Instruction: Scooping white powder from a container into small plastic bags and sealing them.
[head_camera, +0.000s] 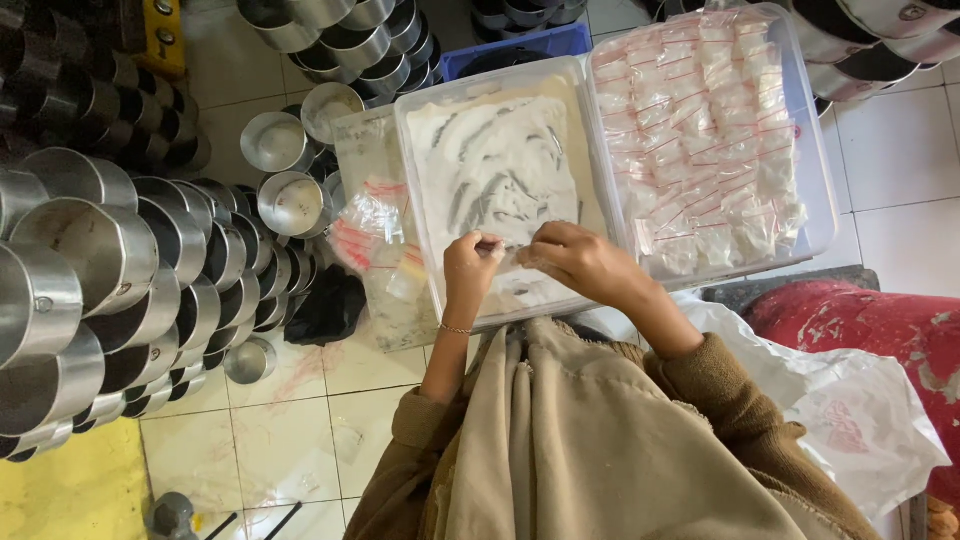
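Note:
My left hand and my right hand meet over the near edge of a clear plastic tub filled with white powder. Between their fingertips they pinch a small clear bag, held just above the powder. To the right stands a second clear tub packed with several filled small bags with red strips. A thin bracelet circles my left wrist. My brown sleeves and beige cloth fill the lower view.
Stacks of shiny metal pots crowd the left side and the top. Loose empty zip bags lie left of the powder tub, beside a black bag. A white plastic sheet and red surface are at right. The floor is tiled.

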